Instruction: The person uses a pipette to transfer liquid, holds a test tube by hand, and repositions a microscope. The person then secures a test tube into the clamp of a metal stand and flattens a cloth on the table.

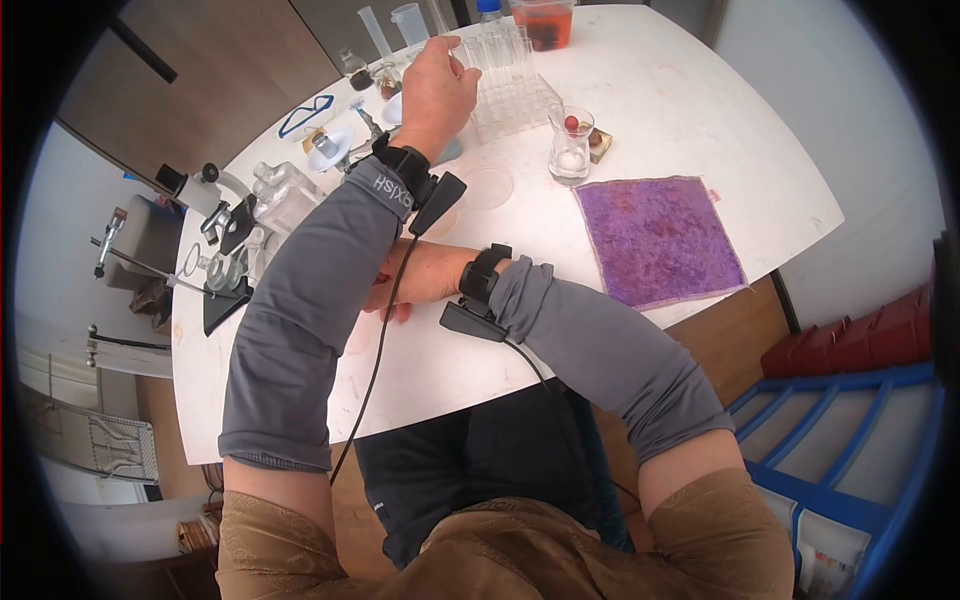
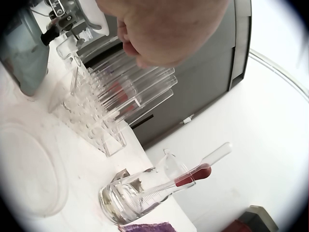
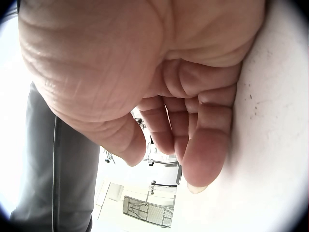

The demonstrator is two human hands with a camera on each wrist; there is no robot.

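Note:
My left hand (image 1: 437, 95) reaches to the near end of a clear rack (image 1: 520, 118) of upright glass test tubes (image 1: 505, 55). In the left wrist view its curled fingers (image 2: 129, 48) are right at the tube tops; I cannot tell whether they pinch a tube. My right hand (image 1: 430, 272) rests on the white table below the left forearm, partly hidden by it. The right wrist view shows its fingers (image 3: 207, 154) loosely bent, with nothing in the palm. A glass beaker (image 1: 570, 165) stands right of the rack, with a red-bulbed dropper (image 2: 195, 175) leaning in it.
A purple cloth (image 1: 660, 240) lies at the right. Glass bottles (image 1: 285, 195), a microscope (image 1: 205, 190) and a black-based stand (image 1: 228, 305) line the left side. Safety glasses (image 1: 305, 117), cylinders (image 1: 410, 25) and a tub of orange liquid (image 1: 545, 22) sit farther back. A petri dish (image 1: 490, 187) lies mid-table.

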